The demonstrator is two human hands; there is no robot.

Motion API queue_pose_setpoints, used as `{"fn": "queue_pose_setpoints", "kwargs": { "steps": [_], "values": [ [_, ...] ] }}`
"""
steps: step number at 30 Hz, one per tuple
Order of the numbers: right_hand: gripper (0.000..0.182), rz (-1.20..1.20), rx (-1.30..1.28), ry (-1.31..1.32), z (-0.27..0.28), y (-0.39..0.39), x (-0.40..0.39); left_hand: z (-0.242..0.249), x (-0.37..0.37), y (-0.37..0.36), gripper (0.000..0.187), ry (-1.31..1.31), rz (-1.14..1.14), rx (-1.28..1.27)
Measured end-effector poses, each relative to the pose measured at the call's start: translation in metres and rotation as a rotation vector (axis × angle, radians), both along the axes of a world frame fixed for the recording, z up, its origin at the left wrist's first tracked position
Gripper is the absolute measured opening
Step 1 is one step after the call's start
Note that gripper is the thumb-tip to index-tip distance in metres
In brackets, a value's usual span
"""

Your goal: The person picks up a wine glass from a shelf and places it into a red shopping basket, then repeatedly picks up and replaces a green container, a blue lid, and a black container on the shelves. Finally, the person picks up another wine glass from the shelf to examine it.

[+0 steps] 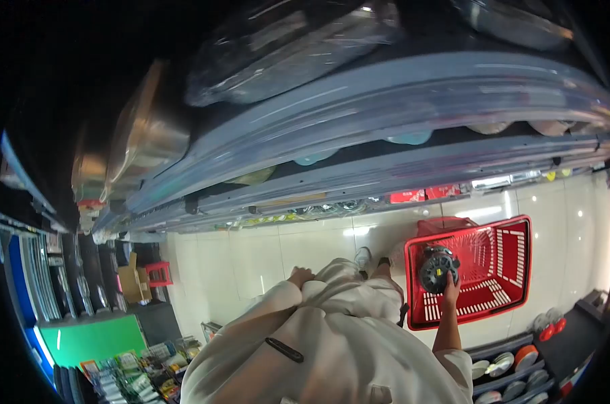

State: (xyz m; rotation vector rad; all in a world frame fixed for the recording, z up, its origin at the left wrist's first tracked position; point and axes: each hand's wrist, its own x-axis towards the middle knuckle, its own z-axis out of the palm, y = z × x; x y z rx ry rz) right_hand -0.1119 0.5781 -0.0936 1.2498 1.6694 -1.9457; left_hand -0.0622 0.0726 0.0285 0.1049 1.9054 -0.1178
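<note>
Pale shirt (359, 357) closest, right-hand fingers (450, 277) grip a black round item (437, 270) at the red basket (477, 262); left-hand fingers (306, 273) curl inward.

Bright floor (214, 269), dark curved picture edges;
glare streaks beside the red basket (477, 252); shelf (386, 94) above it bowed and smeared by blur; corners all around nearly black.

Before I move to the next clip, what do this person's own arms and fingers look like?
The right sleeve is white, loose and short, leaving the right forearm bare. The left sleeve is white too; its length is hard to judge. No gloves show on the right fingers or left fingers.
</note>
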Motion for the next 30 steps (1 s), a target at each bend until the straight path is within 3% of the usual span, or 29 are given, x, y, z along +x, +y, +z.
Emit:
{"fn": "queue_pose_setpoints", "kwargs": {
  "steps": [3, 5, 7, 8, 9, 10, 11, 13, 15, 16, 17, 19, 23, 25, 27, 29, 30],
  "values": [
    [0.076, 0.03, 0.096, 0.029, -0.007, -0.001, 0.004, 0.002, -0.04, 0.027, 0.032, 0.009, -0.024, 0.03],
    [0.079, -0.007, 0.125, 0.005, -0.002, -0.005, 0.006, -0.003, -0.057, 0.046, 0.03, 0.202, 0.073, 0.157],
    [0.083, -0.038, 0.061, 0.046, -0.001, -0.003, 0.008, 0.0, -0.093, 0.085, 0.028, 0.242, 0.32, 0.25],
    [0.083, -0.042, 0.105, 0.046, -0.002, -0.001, 0.01, -0.018, -0.1, 0.105, 0.027, 0.418, 0.386, 0.423],
    [0.083, -0.047, 0.148, 0.047, 0.0, -0.002, 0.011, -0.027, -0.105, 0.128, 0.024, 0.585, 0.608, 0.686],
    [0.081, -0.067, 0.143, 0.048, 0.005, -0.002, 0.009, -0.05, -0.107, 0.152, 0.021, 0.587, 0.794, 0.768],
    [0.081, 0.014, 0.324, -0.014, 0.014, -0.003, 0.007, -0.028, -0.115, 0.176, 0.02, 0.499, 0.952, 0.871],
    [0.081, -0.003, 0.372, 0.003, 0.025, -0.006, 0.007, -0.027, -0.113, 0.215, 0.021, 0.606, 0.775, 1.018],
    [0.08, -0.025, 0.382, 0.066, 0.027, -0.008, 0.01, 0.022, -0.114, 0.228, 0.021, 0.403, 0.596, 1.076],
    [0.08, -0.057, 0.38, 0.112, 0.028, -0.008, 0.012, 0.01, -0.104, 0.237, 0.023, 0.5, 0.436, 1.173],
    [0.08, -0.056, 0.39, 0.125, 0.03, -0.009, 0.014, 0.034, -0.097, 0.232, 0.025, 0.453, 0.409, 1.175],
    [0.078, 0.031, 0.675, 0.062, 0.033, -0.012, 0.02, 0.055, -0.082, 0.226, 0.026, 0.347, 0.423, 1.215],
    [0.071, -0.069, 0.92, 0.091, 0.108, -0.081, 0.026, 0.09, -0.057, 0.172, 0.028, 0.382, 0.313, 1.256],
    [0.064, -0.153, 1.027, 0.255, 0.12, -0.114, 0.04, 0.102, -0.055, 0.133, 0.029, 0.552, 0.316, 1.317],
    [0.056, -0.318, 0.947, 0.373, 0.168, -0.179, 0.045, 0.128, -0.062, 0.084, 0.027, 0.6, 0.281, 1.288],
    [0.052, -0.37, 0.948, 0.453, 0.155, -0.217, 0.066, 0.139, -0.061, 0.04, 0.027, 0.654, 0.685, 1.403],
    [0.048, -0.399, 0.943, 0.531, 0.15, -0.234, 0.078, 0.148, -0.062, 0.012, 0.025, 0.785, 0.713, 1.404]
  ]
}}
